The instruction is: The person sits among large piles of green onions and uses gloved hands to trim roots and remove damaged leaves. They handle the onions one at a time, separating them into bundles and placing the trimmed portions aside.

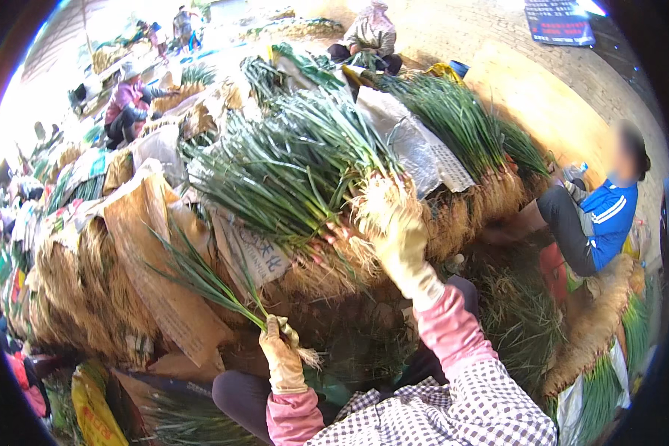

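My left hand [281, 351], in a cream work glove, is closed around a few green onions [223, 292]. Their leaves point up and to the left, and their pale roots stick out below the fist. My right hand [402, 245], in a similar glove, is stretched forward to the root end of a green onion bundle [376, 150]. Motion blur and the roots hide its fingers, so I cannot tell whether it grips them. That bundle lies over a broad row of green onions [279, 187], with reddish-white stems and roots facing me.
A printed sack [415, 139] separates another onion row [451, 120] on the right. A brown sack [159, 251] drapes over the heap at left. A person in a blue jacket [613, 214] sits at right. Loose leaves [513, 312] litter the ground; more bundles [591, 334] lie behind.
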